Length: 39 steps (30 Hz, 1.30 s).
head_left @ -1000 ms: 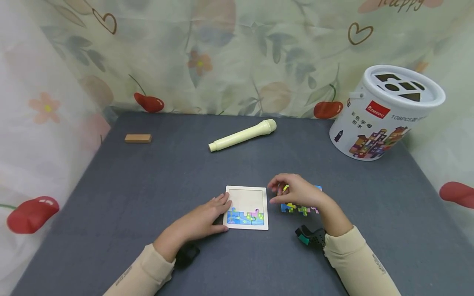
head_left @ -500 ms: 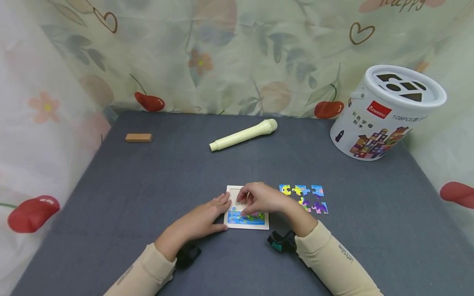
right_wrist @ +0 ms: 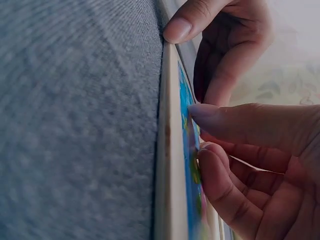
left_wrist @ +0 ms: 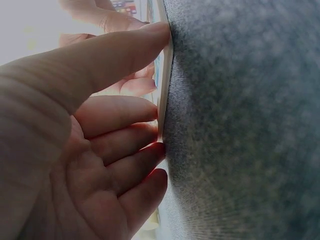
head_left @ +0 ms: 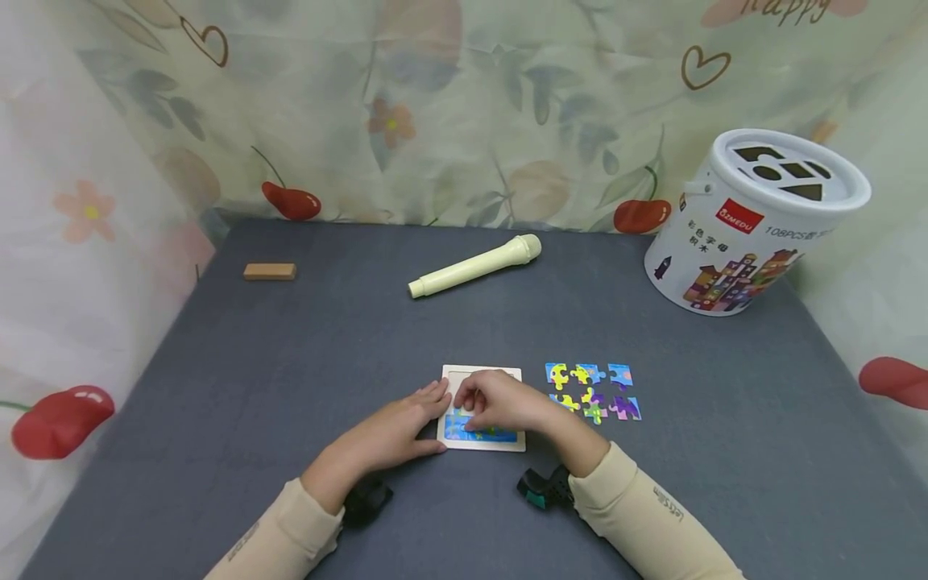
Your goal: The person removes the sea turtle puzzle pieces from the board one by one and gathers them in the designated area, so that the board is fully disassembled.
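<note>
A square wooden puzzle tray lies on the table, its lower part filled with blue picture pieces. My left hand rests at the tray's left side; its fingertips and thumb touch the edge, as the left wrist view also shows. Over the tray, my right hand has thumb and index finger bent in a pinch at a puzzle piece, mostly hidden by the fingers. In the right wrist view, the right thumb touches the puzzle's blue surface. Loose jigsaw pieces lie in two rows right of the tray.
A cream toy microphone lies behind the tray. At the back left is a small wooden block. A white lidded bucket with shape holes stands at the back right. Patterned cloth surrounds the dark table.
My right hand has moved left from above the loose pieces onto the tray, then slightly further left and down. More loose pieces are uncovered. My left hand stays put.
</note>
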Available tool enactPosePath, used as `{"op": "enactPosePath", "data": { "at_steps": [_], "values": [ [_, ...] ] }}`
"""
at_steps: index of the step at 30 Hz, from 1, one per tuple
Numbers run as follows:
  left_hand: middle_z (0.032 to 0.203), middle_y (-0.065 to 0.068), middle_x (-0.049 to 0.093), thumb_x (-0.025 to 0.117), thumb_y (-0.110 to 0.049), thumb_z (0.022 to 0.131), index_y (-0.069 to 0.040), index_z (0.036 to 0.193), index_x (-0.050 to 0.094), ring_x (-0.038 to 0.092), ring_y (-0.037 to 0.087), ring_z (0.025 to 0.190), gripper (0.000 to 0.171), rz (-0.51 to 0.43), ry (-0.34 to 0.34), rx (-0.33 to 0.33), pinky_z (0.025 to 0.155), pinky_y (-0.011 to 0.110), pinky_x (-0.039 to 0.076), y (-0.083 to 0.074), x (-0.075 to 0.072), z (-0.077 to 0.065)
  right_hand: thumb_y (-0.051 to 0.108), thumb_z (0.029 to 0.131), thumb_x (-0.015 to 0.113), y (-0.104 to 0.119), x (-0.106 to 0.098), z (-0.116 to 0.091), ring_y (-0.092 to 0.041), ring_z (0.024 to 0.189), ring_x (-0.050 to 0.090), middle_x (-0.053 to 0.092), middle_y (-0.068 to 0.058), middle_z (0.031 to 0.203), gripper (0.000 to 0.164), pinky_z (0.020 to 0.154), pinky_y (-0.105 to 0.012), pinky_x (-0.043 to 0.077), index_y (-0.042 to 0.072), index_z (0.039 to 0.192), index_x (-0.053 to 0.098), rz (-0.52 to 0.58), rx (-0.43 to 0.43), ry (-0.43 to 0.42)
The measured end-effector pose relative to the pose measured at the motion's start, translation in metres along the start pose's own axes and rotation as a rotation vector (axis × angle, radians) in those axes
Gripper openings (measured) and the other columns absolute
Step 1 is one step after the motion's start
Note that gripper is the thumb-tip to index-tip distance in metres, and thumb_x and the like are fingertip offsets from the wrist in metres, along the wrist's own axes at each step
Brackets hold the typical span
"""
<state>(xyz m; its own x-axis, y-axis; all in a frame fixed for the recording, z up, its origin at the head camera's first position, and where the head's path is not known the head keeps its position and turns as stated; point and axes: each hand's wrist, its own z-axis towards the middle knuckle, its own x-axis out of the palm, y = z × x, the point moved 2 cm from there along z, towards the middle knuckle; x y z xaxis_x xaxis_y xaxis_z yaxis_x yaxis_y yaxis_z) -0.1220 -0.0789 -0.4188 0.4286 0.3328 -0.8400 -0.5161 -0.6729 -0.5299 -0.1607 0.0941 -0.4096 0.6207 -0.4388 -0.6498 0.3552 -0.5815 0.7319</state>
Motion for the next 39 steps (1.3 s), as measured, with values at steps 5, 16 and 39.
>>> {"op": "enactPosePath", "data": {
  "at_steps": [5,16,39],
  "values": [
    [0.149,0.021,0.030,0.067,-0.022,0.086,0.004,0.137,0.042,0.030,0.035,0.138,0.063,-0.003,0.005,-0.011,0.108,0.048,0.032,-0.001,-0.001,0.000,0.000,0.074,0.073,-0.001,0.002,0.001,-0.001,0.063,0.047,0.057,-0.003,0.076,0.019,0.059,-0.014,0.043,0.000,0.091,0.063,-0.010,-0.006,-0.011],
    [0.149,0.019,0.030,0.067,-0.022,0.086,0.001,0.138,0.042,0.029,0.035,0.138,0.062,-0.011,0.019,-0.035,0.109,0.048,0.032,-0.001,0.000,0.001,-0.002,0.078,0.069,-0.001,0.004,0.000,-0.005,0.065,0.048,0.054,-0.001,0.074,0.018,0.059,-0.016,0.043,0.000,0.092,0.058,0.039,0.008,-0.002],
    [0.149,0.020,0.030,0.067,-0.023,0.086,0.003,0.137,0.042,0.029,0.035,0.138,0.062,-0.005,0.012,-0.022,0.109,0.048,0.031,-0.001,-0.001,0.000,0.006,0.085,0.065,-0.011,-0.003,-0.005,-0.007,0.059,0.056,0.062,-0.003,0.073,0.016,0.056,-0.021,0.049,-0.001,0.099,0.063,0.285,-0.001,0.053]
  ]
}}
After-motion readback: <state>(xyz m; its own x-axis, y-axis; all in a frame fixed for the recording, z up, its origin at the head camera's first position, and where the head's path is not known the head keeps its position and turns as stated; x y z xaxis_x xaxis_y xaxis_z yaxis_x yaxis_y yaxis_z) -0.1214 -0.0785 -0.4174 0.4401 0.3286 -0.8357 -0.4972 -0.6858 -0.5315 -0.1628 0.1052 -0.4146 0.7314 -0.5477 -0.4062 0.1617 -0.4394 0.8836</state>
